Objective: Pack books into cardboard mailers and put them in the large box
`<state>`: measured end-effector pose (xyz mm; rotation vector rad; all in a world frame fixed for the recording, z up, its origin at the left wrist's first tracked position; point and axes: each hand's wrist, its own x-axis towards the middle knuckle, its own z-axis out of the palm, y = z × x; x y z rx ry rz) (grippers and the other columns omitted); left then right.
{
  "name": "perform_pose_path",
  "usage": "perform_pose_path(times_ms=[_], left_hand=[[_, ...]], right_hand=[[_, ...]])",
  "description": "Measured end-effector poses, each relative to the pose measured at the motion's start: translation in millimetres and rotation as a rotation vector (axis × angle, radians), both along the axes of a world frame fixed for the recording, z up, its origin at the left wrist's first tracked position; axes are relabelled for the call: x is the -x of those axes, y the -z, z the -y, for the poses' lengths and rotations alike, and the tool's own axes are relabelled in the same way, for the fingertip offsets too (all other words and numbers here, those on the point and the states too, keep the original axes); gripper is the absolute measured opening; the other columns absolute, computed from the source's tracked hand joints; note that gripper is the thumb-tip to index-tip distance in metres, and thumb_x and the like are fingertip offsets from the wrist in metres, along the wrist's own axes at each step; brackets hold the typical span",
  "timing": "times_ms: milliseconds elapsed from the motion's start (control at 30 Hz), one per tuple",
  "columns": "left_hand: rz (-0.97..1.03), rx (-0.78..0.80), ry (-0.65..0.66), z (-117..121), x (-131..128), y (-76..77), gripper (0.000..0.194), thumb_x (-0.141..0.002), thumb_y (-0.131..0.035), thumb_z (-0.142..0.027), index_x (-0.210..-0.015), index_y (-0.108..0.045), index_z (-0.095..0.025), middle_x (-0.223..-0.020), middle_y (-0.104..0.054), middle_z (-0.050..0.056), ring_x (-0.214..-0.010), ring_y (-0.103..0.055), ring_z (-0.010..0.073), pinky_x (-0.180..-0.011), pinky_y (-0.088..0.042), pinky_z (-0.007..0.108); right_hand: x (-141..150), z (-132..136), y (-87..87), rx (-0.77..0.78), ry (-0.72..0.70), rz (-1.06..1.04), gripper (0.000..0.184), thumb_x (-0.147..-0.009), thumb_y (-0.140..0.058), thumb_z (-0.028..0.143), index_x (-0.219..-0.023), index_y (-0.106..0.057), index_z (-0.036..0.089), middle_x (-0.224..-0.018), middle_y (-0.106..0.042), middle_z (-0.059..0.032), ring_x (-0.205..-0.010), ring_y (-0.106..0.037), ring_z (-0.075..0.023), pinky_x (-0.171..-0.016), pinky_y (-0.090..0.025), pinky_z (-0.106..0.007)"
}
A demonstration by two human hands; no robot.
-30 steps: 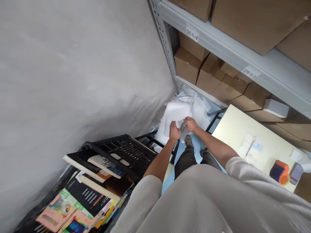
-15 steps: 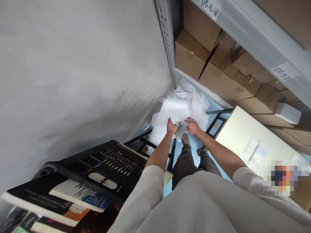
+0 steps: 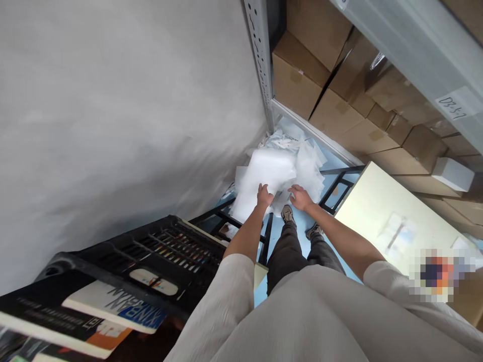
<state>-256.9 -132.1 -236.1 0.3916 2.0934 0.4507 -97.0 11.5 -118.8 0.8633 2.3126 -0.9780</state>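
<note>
White, thin packing-foam sheets lie in a loose pile on the floor between the wall and the shelf. My left hand is closed at the near edge of the top sheet, thumb pointing up. A short gap to its right, my right hand has its fingers bent together at the same sheet's right edge. Its fingertips are small in view, and part of the grip is hidden. More crumpled foam lies beyond my right hand.
A black plastic crate with books stands at the left on a black frame. Cardboard boxes fill the metal shelf at the right. A pale yellow tabletop is beside my right arm. The wall rises at left.
My left hand has shifted slightly left and down. The top foam sheet lies flatter and reaches lower on the left. My right hand has barely moved; the camera view has tilted a little.
</note>
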Motion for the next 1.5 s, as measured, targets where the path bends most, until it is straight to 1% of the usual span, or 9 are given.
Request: perform_pose_path(times_ms=[133, 233, 500, 700, 867, 1033, 1167, 1333, 1500], left_hand=[[-0.030, -0.038, -0.007, -10, -7, -17.8, 0.081, -0.077, -0.066, -0.007, -0.157, -0.053, -0.015, -0.182, -0.033, 0.014, -0.171, -0.026, 0.0302, -0.139, -0.027, 0.041], [-0.064, -0.099, -0.006, -23, -18, -40.4, 0.078, -0.079, -0.067, -0.008, -0.155, -0.055, -0.016, -0.180, -0.037, 0.014, -0.170, -0.028, 0.0304, -0.139, -0.029, 0.042], [-0.160, -0.424, 0.069, -76, -72, -130.2, 0.069, -0.081, -0.063, -0.005, -0.147, -0.063, -0.022, -0.166, -0.056, 0.011, -0.166, -0.037, 0.0306, -0.139, -0.033, 0.050], [-0.185, -0.595, 0.213, -121, -158, -200.0, 0.057, -0.089, -0.054, -0.003, -0.143, -0.064, -0.016, -0.158, -0.060, 0.017, -0.157, -0.050, 0.0287, -0.137, -0.035, 0.045], [-0.116, -0.689, 0.358, -151, -259, -235.9, 0.055, -0.089, -0.056, -0.002, -0.141, -0.067, -0.018, -0.149, -0.066, 0.016, -0.150, -0.057, 0.0289, -0.134, -0.040, 0.047], [-0.004, -0.685, 0.508, -164, -359, -250.4, 0.055, -0.090, -0.056, -0.003, -0.141, -0.069, -0.020, -0.150, -0.067, 0.014, -0.147, -0.060, 0.0275, -0.132, -0.043, 0.046], [0.124, -0.594, 0.642, -162, -426, -251.5, 0.055, -0.093, -0.055, -0.004, -0.143, -0.068, -0.020, -0.153, -0.068, 0.013, -0.135, -0.070, 0.0258, -0.125, -0.052, 0.043], [0.190, -0.493, 0.746, -156, -484, -244.2, 0.054, -0.093, -0.060, -0.009, -0.145, -0.068, -0.020, -0.154, -0.068, 0.012, -0.136, -0.069, 0.0286, -0.124, -0.052, 0.045], [0.125, -0.484, 0.817, -164, -511, -232.4, 0.059, -0.090, -0.063, -0.013, -0.148, -0.065, -0.019, -0.158, -0.064, 0.014, -0.153, -0.056, 0.0317, -0.134, -0.040, 0.050]], right_hand=[[-3, -5, -13.5, -0.032, 0.014, -0.053, 0.049, -0.101, -0.059, 0.020, -0.149, -0.069, 0.021, -0.161, -0.055, -0.0140, -0.144, -0.055, -0.0326, -0.124, -0.044, -0.048], [-12, -12, -32.0, -0.059, 0.032, -0.084, 0.049, -0.101, -0.060, 0.021, -0.148, -0.069, 0.023, -0.161, -0.055, -0.0128, -0.143, -0.055, -0.0334, -0.123, -0.045, -0.049], [-72, -44, -96.5, -0.186, 0.079, -0.200, 0.049, -0.100, -0.058, 0.022, -0.148, -0.069, 0.019, -0.161, -0.055, -0.0161, -0.145, -0.055, -0.0350, -0.123, -0.046, -0.052], [-185, -67, -135.2, -0.292, 0.210, -0.297, 0.047, -0.101, -0.056, 0.023, -0.146, -0.070, 0.019, -0.160, -0.057, -0.0169, -0.146, -0.054, -0.0348, -0.123, -0.046, -0.052], [-319, -77, -146.9, -0.337, 0.381, -0.234, 0.046, -0.100, -0.055, 0.022, -0.144, -0.071, 0.019, -0.159, -0.058, -0.0175, -0.143, -0.056, -0.0359, -0.121, -0.047, -0.054], [-434, -75, -139.2, -0.344, 0.564, -0.173, 0.046, -0.097, -0.057, 0.024, -0.140, -0.072, 0.020, -0.155, -0.061, -0.0164, -0.140, -0.058, -0.0349, -0.120, -0.049, -0.053], [-494, -62, -124.6, -0.354, 0.749, -0.152, 0.043, -0.093, -0.058, 0.025, -0.133, -0.074, 0.021, -0.148, -0.064, -0.0153, -0.138, -0.059, -0.0324, -0.121, -0.048, -0.050], [-530, -46, -114.3, -0.307, 0.995, -0.182, 0.041, -0.088, -0.059, 0.024, -0.125, -0.074, 0.020, -0.137, -0.070, -0.0131, -0.137, -0.062, -0.0295, -0.122, -0.048, -0.049], [-541, -41, -116.1, -0.167, 1.159, -0.230, 0.040, -0.086, -0.062, 0.023, -0.124, -0.074, 0.019, -0.133, -0.074, -0.0132, -0.129, -0.068, -0.0279, -0.118, -0.052, -0.046]])
